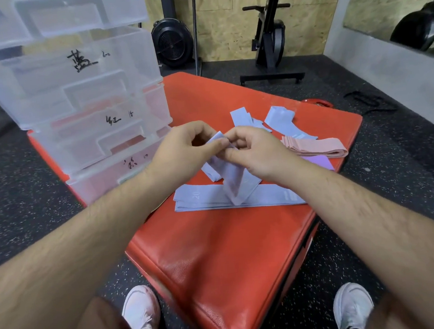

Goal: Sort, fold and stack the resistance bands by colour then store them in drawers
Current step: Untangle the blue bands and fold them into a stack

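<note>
Both the left hand [183, 151] and right hand [255, 152] pinch the blue band's [234, 182] top edge; its hanging tail could drag the flat band [239, 200] below them askew.

bare hairy forearms [86, 239]; white low-top sneakers [141, 310] on both feet.

Head camera looks forward and down, seemingly close above the red mat [218, 255].
</note>
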### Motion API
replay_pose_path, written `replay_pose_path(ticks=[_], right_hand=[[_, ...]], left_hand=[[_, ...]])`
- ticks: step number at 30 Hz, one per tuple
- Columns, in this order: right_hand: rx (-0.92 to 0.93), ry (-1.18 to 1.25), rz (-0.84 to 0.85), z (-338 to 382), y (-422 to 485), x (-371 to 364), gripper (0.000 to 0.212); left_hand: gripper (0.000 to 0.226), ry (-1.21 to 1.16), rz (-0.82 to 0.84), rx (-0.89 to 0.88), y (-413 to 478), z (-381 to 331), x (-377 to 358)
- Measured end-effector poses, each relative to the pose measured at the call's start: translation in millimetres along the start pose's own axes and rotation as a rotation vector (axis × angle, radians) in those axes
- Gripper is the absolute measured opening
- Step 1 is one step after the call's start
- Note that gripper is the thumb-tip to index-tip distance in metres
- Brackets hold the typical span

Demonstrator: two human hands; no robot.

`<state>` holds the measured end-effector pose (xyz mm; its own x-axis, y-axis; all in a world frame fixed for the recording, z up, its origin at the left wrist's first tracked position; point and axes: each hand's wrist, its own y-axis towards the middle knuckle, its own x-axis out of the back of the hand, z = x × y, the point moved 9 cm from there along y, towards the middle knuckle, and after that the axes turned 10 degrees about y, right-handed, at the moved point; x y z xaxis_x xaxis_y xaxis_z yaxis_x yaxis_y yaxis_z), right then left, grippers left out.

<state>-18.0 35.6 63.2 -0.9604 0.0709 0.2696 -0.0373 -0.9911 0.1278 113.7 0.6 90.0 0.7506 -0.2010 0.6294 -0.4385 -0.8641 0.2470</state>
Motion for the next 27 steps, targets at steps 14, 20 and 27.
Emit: replay_pose_path(ticks=[14, 20, 27], right_hand=[[-0.288, -0.196, 0.307, -33.3, -29.1, 31.9, 0.028], [-0.379, -0.492, 0.315, -52.6, -44.4, 75.2, 0.017], [-0.460, -0.273, 0.113, -77.8, -58.1, 122.3, 0.025]], left_hand=[[0.023, -0.039, -0.097, 0.170, -0.8, 57.1, 20.6], [0.017, -0.028, -0.152, 0.271, -8.9, 88.2, 27.9], [0.019, 0.143, -0.130, 0.283, -16.3, 107.3, 23.6]])
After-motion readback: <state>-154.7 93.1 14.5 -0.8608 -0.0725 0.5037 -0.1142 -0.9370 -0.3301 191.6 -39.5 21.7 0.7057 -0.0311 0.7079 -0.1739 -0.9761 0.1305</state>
